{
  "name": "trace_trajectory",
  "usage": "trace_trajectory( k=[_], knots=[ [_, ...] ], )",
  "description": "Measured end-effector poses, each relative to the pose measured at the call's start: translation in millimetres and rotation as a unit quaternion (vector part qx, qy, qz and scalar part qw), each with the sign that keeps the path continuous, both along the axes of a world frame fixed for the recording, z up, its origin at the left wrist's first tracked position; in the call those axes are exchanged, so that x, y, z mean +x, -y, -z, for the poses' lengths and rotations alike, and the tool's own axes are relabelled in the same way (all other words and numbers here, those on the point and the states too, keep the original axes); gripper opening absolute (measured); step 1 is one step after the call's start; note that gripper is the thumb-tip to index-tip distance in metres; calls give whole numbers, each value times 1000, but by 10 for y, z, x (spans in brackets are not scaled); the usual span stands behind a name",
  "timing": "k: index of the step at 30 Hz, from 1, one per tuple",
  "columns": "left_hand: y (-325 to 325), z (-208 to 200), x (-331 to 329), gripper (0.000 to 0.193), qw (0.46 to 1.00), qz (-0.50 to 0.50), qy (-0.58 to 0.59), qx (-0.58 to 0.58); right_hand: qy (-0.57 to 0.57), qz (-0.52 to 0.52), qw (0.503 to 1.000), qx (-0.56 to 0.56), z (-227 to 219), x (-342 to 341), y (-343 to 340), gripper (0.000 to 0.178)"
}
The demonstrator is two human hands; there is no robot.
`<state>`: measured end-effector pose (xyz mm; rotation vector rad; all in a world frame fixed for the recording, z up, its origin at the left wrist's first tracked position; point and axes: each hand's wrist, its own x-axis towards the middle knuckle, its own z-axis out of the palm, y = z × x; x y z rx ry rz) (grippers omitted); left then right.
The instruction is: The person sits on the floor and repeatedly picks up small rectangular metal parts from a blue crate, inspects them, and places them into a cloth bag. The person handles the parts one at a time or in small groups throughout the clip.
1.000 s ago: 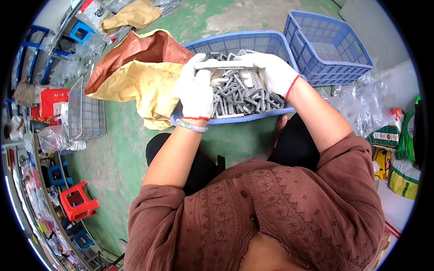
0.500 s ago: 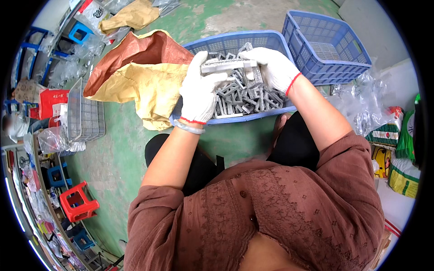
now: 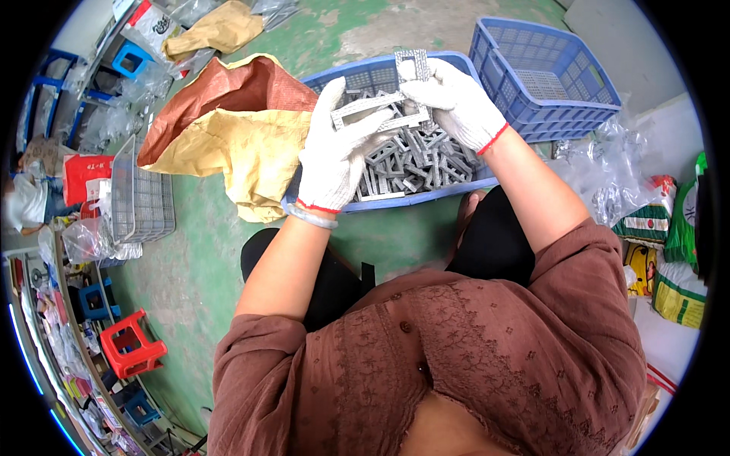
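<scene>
My left hand (image 3: 332,163), in a white knit glove with a red cuff, is closed around a grey rectangular metal frame (image 3: 366,111) that lies across the thumb and fingers. My right hand (image 3: 460,106), gloved the same way, grips a second grey metal frame (image 3: 411,55), held upright so its far end rises above the fingertips. The two pieces are close together, and I cannot tell whether they touch. Beneath both hands, a blue plastic basket (image 3: 411,201) holds a pile of similar grey metal frames (image 3: 418,161).
An open yellow woven sack (image 3: 255,156) with a reddish inside leans at the basket's left. Another blue crate (image 3: 566,114) stands to the right, near clear plastic bags (image 3: 601,175). Farther left are a grey crate (image 3: 144,199) and a red stool (image 3: 134,344). A person (image 3: 29,201) is at the far left.
The frame in my left hand has turned to show its open middle. My right hand has lifted slightly, raising the other frame upright. The person at far left has shifted.
</scene>
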<state>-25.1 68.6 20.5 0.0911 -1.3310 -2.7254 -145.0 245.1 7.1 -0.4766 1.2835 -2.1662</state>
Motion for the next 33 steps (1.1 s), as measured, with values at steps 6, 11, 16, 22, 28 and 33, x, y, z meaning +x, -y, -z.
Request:
trace_trajectory(
  k=[6, 11, 16, 22, 28, 33],
  knots=[
    [235, 117, -26, 53, 998, 12, 31, 55, -14, 0, 1000, -23, -78, 89, 24, 27],
    [416, 256, -47, 50, 992, 40, 60, 102, 25, -73, 993, -93, -96, -23, -32, 23],
    [251, 246, -42, 44, 979, 54, 192, 46, 137, -74, 967, -203, -139, -25, -51, 24],
    [157, 295, -111, 46, 965, 143, 168, 143, 193, -71, 966, -159, -89, 20, -25, 35],
    [38, 236, -164, 15, 961, 37, 224, 157, 258, -110, 944, -174, -173, 39, -21, 71],
    [-15, 175, -103, 12, 961, 56, 239, 125, 269, -132, 931, -209, -180, 20, -44, 68]
  ],
)
